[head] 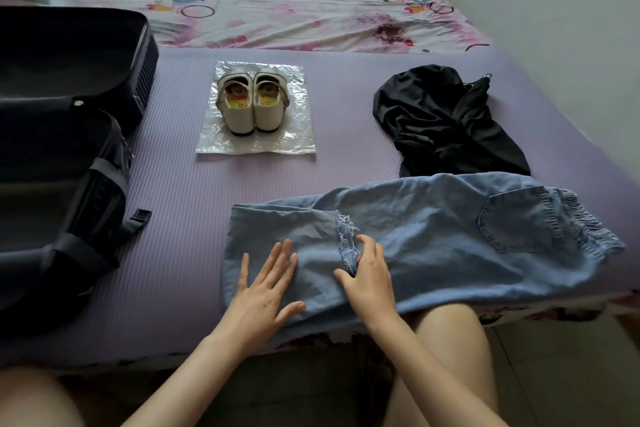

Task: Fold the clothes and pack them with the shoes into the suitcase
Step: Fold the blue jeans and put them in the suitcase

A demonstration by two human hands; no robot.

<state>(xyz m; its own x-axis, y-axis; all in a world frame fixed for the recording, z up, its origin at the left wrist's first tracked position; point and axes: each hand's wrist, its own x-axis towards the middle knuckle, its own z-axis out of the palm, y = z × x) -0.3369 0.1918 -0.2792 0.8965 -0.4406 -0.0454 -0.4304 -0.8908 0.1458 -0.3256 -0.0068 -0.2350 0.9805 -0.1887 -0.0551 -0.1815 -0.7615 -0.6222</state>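
Denim up front: pale blue jeans [433, 236] lie folded across the near edge of the purple mat [180, 184], waistband and back pocket out toward the right edge. Left hand [265, 291] is flat on the cloth, fingers straight and spread. Right hand [367, 277] sits just beside it with bent fingers on the frayed hem; whether it pinches the fabric, I cannot tell. Mid-mat, white shoes [252, 102] stand paired on a clear plastic bag [294, 139]. A crumpled black garment [443, 125] lies by the right edge, touching the jeans. The dark suitcase [52, 149] gapes open along the left edge.
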